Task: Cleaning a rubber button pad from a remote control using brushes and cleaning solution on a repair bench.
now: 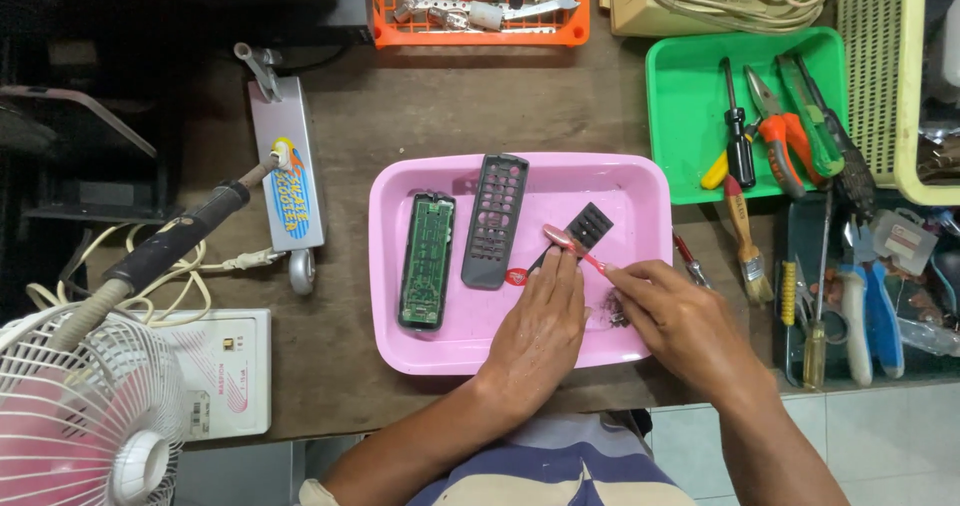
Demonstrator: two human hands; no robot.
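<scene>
Now left hand (540, 331) pins dark remote panel (585, 228) flat in pink tray (640, 181); right hand (680, 321) pinches pink toothbrush (572, 243) handle. Panel light, thin, flexes easily, I judge; hold by edges.

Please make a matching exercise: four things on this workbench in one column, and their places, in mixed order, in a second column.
1. green circuit board
2. red toothbrush
3. pliers with orange handles
4. white fan

a. in the green tray
b. lower left corner
c. left side of the pink tray
d. in the right hand

Pairs: 1-c, 2-d, 3-a, 4-b
</scene>
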